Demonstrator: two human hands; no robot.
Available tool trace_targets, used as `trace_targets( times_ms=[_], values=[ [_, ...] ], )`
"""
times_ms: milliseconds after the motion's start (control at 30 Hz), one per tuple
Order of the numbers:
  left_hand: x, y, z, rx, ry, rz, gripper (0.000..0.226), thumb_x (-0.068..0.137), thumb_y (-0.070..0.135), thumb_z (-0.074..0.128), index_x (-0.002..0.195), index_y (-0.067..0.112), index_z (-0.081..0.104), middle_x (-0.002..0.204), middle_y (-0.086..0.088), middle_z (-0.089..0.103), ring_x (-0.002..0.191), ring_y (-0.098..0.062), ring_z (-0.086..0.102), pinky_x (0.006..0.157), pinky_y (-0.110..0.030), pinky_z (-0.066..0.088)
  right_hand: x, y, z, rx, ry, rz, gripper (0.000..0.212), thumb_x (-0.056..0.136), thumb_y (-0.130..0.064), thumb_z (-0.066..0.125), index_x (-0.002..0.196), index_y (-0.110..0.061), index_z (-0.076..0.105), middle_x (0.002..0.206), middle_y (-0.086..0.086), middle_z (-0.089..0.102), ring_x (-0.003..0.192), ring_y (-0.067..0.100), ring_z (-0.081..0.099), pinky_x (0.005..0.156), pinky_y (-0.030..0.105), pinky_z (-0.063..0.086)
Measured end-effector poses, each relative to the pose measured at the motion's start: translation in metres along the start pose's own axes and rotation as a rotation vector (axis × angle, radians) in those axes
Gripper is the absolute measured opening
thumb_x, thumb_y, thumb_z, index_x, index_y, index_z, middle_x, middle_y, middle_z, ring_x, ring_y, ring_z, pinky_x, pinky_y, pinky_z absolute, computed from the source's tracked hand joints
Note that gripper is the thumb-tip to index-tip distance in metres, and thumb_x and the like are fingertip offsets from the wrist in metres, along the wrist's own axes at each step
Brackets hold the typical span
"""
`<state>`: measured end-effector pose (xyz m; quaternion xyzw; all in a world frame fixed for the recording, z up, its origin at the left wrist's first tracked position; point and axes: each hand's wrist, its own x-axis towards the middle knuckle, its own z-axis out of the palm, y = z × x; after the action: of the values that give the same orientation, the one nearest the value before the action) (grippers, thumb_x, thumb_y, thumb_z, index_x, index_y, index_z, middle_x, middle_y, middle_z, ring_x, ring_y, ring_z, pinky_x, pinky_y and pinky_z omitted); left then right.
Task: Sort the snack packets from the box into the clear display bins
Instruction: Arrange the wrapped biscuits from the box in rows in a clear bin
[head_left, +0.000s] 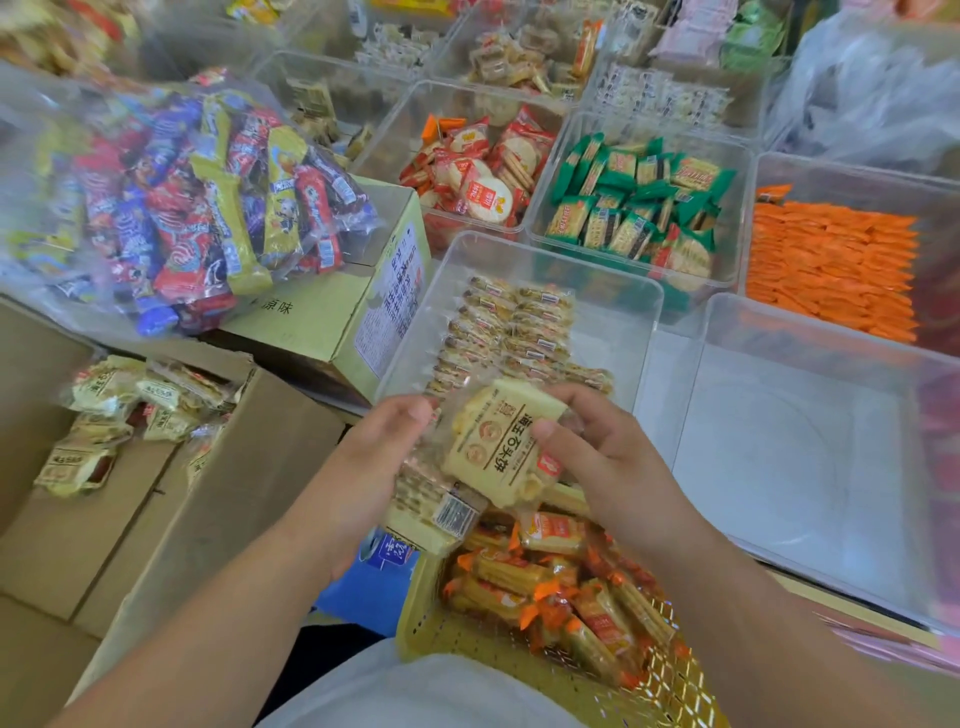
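Observation:
A cream-yellow snack packet (501, 441) with dark printed characters is held between both hands near the front rim of a clear bin (613, 280). My right hand (608, 457) pinches its right side with thumb on top. My left hand (379, 467) grips several more of the same packets (431, 506) stacked beneath it. Inside that bin, rows of the same packets (511, 332) stand on edge along the left. The open cardboard box (218, 467) at left holds more of these packets (124, 410).
An empty clear bin (810, 467) sits to the right. Behind are bins of red (483, 166), green (639, 202) and orange packets (831, 265). A big bag of mixed sweets (171, 202) lies on a carton. A yellow basket (524, 644) of orange snacks sits on my lap.

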<state>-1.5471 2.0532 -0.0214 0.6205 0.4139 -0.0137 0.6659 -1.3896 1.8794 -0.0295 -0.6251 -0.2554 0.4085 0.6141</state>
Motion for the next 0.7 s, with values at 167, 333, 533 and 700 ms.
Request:
trace_targets(
  times_ms=[167,333,533,700],
  values=[
    [-0.003,-0.003,0.007,-0.043,-0.157,0.076,0.048,0.069,0.064,0.075,0.116,0.054,0.066,0.119,0.007,0.075,0.107,-0.02,0.074,0.095,-0.046,0.055,-0.004,-0.001,0.014,0.134,0.028,0.119,0.018,0.099,-0.02,0.065,0.112,-0.028,0.074,0.103,0.01,0.077,0.09,0.031,0.076,0.064,0.039,0.063],
    [0.0,-0.006,0.01,-0.182,-0.02,0.001,0.061,0.063,0.055,0.082,0.121,0.042,0.069,0.117,-0.002,0.077,0.112,-0.028,0.072,0.108,-0.058,0.047,-0.001,0.009,0.009,-0.07,0.055,0.039,0.038,0.095,-0.025,0.056,0.126,-0.046,0.062,0.121,-0.014,0.065,0.106,0.011,0.068,0.077,0.031,0.059],
    [0.005,-0.006,0.001,-0.305,-0.034,-0.11,0.05,0.076,0.041,0.077,0.123,0.026,0.072,0.119,-0.012,0.076,0.109,-0.035,0.072,0.101,-0.056,0.052,-0.002,0.01,-0.004,-0.901,-0.112,-0.543,0.074,0.08,0.013,0.065,0.141,-0.027,0.057,0.16,0.004,0.035,0.148,0.029,0.033,0.113,0.054,0.038],
    [0.013,-0.001,0.006,-0.258,-0.126,-0.152,0.05,0.073,0.052,0.083,0.114,0.023,0.078,0.117,-0.013,0.076,0.111,-0.036,0.072,0.102,-0.055,0.054,0.008,0.008,-0.01,-1.019,-0.183,-0.747,0.04,0.09,-0.012,0.067,0.129,-0.017,0.069,0.142,0.003,0.06,0.14,0.03,0.047,0.107,0.052,0.045]
  ],
)
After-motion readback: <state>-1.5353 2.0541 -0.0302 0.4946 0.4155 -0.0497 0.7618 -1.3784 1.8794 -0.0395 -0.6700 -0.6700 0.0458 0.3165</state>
